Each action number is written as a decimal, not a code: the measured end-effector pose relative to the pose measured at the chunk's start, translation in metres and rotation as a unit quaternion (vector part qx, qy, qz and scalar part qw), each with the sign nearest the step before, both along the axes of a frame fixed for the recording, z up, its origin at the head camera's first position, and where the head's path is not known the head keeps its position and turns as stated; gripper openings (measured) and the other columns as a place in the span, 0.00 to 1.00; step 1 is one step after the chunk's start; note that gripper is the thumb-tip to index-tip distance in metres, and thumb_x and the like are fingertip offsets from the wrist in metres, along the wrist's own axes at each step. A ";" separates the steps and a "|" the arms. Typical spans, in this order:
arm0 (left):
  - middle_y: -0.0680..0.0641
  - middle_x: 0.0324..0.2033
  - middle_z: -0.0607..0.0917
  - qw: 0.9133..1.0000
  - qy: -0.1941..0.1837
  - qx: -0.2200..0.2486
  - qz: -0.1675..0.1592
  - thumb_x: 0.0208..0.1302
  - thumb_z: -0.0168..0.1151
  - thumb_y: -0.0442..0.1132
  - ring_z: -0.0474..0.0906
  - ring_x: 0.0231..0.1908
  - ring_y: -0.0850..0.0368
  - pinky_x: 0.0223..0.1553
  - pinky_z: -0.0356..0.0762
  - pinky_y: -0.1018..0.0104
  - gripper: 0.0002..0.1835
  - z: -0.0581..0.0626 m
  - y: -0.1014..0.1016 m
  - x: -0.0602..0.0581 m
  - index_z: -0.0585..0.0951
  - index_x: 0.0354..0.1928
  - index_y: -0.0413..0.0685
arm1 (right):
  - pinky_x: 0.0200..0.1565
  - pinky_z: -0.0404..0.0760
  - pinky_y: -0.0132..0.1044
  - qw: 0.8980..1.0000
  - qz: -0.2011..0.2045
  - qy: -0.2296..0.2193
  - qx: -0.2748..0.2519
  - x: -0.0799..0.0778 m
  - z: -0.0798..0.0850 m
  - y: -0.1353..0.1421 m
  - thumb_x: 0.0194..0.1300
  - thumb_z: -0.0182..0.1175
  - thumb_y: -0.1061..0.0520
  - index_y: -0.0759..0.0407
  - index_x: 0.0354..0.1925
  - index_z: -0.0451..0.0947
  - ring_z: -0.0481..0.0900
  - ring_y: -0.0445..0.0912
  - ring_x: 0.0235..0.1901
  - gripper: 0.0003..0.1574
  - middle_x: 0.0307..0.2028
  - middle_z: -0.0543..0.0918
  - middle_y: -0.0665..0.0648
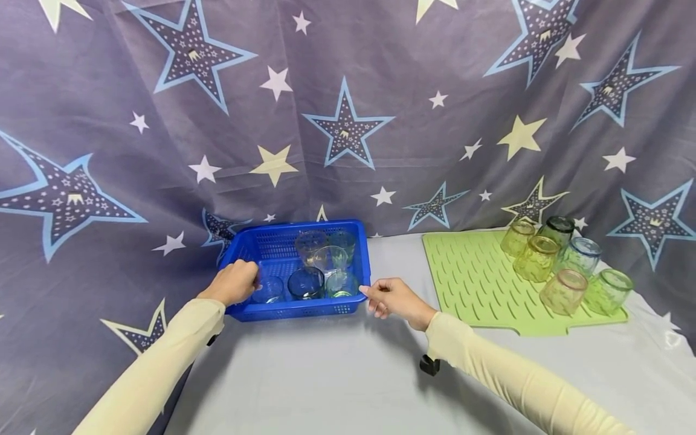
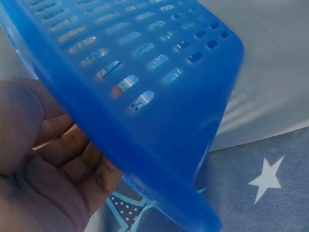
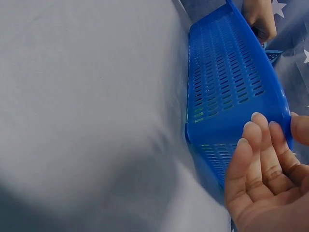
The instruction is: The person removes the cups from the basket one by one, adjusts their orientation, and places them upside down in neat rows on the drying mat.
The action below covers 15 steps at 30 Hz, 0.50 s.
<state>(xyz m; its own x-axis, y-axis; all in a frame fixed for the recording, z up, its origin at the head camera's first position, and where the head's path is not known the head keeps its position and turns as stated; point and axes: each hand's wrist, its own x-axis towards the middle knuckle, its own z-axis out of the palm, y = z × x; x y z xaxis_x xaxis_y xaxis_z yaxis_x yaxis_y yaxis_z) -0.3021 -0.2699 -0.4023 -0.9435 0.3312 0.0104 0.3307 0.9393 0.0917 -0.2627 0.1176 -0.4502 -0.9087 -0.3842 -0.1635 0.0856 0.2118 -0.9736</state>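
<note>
A blue plastic basket (image 1: 298,310) with slotted sides stands on the table, holding several clear and tinted glasses, among them a dark blue glass (image 1: 306,284) and a pale green glass (image 1: 342,284). My left hand (image 1: 237,282) grips the basket's left rim. In the left wrist view its fingers (image 2: 84,162) curl around the rim's edge. At the near right corner, my right hand (image 1: 396,298) pinches the rim. The right wrist view shows the thumb (image 3: 300,128) over the rim and the fingers against the outer wall.
Right of the basket lies a green drying mat (image 1: 467,278) with a ridged surface. Several tinted glasses stand upside down on its right part, including a pink glass (image 1: 564,292) and a blue glass (image 1: 580,257). A star-patterned curtain (image 1: 348,54) hangs behind the white-covered table (image 1: 304,374).
</note>
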 end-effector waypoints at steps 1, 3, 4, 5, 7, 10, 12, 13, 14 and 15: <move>0.49 0.26 0.85 1.000 0.001 -0.001 0.003 0.61 0.68 0.28 0.81 0.27 0.52 0.34 0.83 0.47 0.07 -0.001 0.000 0.000 0.85 0.27 0.45 | 0.40 0.85 0.48 1.000 0.000 -0.001 -0.001 0.000 0.000 0.000 0.72 0.64 0.39 0.60 0.36 0.81 0.84 0.53 0.30 0.25 0.36 0.86 0.67; 0.49 0.25 0.84 1.000 0.005 -0.004 0.007 0.60 0.68 0.28 0.81 0.27 0.51 0.34 0.83 0.46 0.08 -0.001 0.000 0.000 0.85 0.26 0.46 | 0.40 0.85 0.48 1.000 0.000 0.000 -0.003 0.001 0.001 0.000 0.71 0.64 0.39 0.60 0.36 0.80 0.84 0.54 0.31 0.25 0.36 0.86 0.68; 0.48 0.25 0.84 1.000 0.006 -0.005 0.009 0.60 0.68 0.28 0.81 0.27 0.51 0.34 0.83 0.46 0.08 -0.002 -0.001 0.000 0.84 0.25 0.46 | 0.40 0.85 0.47 1.000 -0.001 0.000 -0.003 0.001 0.001 0.000 0.71 0.64 0.39 0.60 0.36 0.80 0.84 0.54 0.31 0.25 0.36 0.86 0.68; 0.48 0.25 0.84 1.000 0.006 -0.005 0.011 0.60 0.67 0.27 0.80 0.27 0.51 0.35 0.82 0.45 0.08 -0.002 -0.001 0.000 0.84 0.25 0.46 | 0.40 0.85 0.47 1.000 -0.001 0.000 -0.004 0.002 0.001 0.000 0.71 0.64 0.40 0.60 0.36 0.80 0.84 0.54 0.31 0.25 0.36 0.86 0.67; 0.48 0.24 0.83 1.000 0.006 -0.004 0.016 0.60 0.67 0.28 0.79 0.26 0.51 0.34 0.82 0.46 0.09 -0.003 -0.001 0.000 0.83 0.24 0.45 | 0.39 0.85 0.47 1.000 -0.002 0.000 -0.005 0.002 0.001 0.000 0.72 0.64 0.40 0.60 0.36 0.80 0.84 0.53 0.30 0.24 0.36 0.86 0.67; 0.48 0.23 0.81 1.000 0.009 0.004 0.025 0.60 0.66 0.28 0.77 0.25 0.51 0.31 0.80 0.49 0.10 -0.002 -0.002 0.001 0.81 0.23 0.46 | 0.40 0.85 0.47 1.000 0.000 0.002 -0.006 0.002 0.002 0.000 0.72 0.64 0.40 0.60 0.36 0.80 0.84 0.53 0.30 0.24 0.35 0.86 0.68; 0.49 0.22 0.79 0.999 0.014 0.013 0.030 0.60 0.65 0.28 0.75 0.24 0.52 0.28 0.78 0.51 0.11 -0.002 -0.004 0.002 0.79 0.22 0.46 | 0.40 0.85 0.48 1.000 0.001 0.002 -0.005 0.002 0.001 0.000 0.72 0.64 0.40 0.60 0.36 0.81 0.84 0.54 0.30 0.24 0.36 0.86 0.68; 0.49 0.21 0.78 0.999 0.018 0.017 0.033 0.60 0.64 0.28 0.73 0.23 0.52 0.27 0.76 0.53 0.11 -0.002 -0.005 0.003 0.79 0.21 0.46 | 0.40 0.85 0.48 1.000 0.001 0.002 -0.005 0.001 0.001 0.000 0.72 0.64 0.40 0.60 0.36 0.81 0.84 0.54 0.31 0.24 0.36 0.86 0.68; 0.49 0.20 0.77 0.999 0.023 0.022 0.035 0.60 0.63 0.27 0.72 0.22 0.52 0.26 0.74 0.54 0.12 -0.001 -0.007 0.003 0.78 0.21 0.47 | 0.40 0.85 0.48 1.000 0.001 0.002 -0.004 0.001 0.001 0.000 0.72 0.64 0.40 0.60 0.36 0.81 0.84 0.54 0.31 0.24 0.36 0.85 0.68; 0.49 0.19 0.76 0.998 0.031 0.026 0.038 0.60 0.62 0.27 0.72 0.22 0.53 0.26 0.73 0.55 0.13 -0.001 -0.008 0.003 0.77 0.20 0.47 | 0.40 0.85 0.48 1.000 0.001 0.002 -0.004 0.001 0.000 0.000 0.72 0.64 0.40 0.60 0.36 0.81 0.84 0.54 0.31 0.24 0.36 0.85 0.68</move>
<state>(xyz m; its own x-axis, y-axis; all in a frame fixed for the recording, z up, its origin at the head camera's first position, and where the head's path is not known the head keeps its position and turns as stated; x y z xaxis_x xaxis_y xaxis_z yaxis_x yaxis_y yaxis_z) -0.2988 -0.2781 -0.4032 -0.9627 0.2569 0.0846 0.2659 0.9561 0.1228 -0.2617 0.1175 -0.4500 -0.9087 -0.3871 -0.1563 0.0805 0.2051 -0.9754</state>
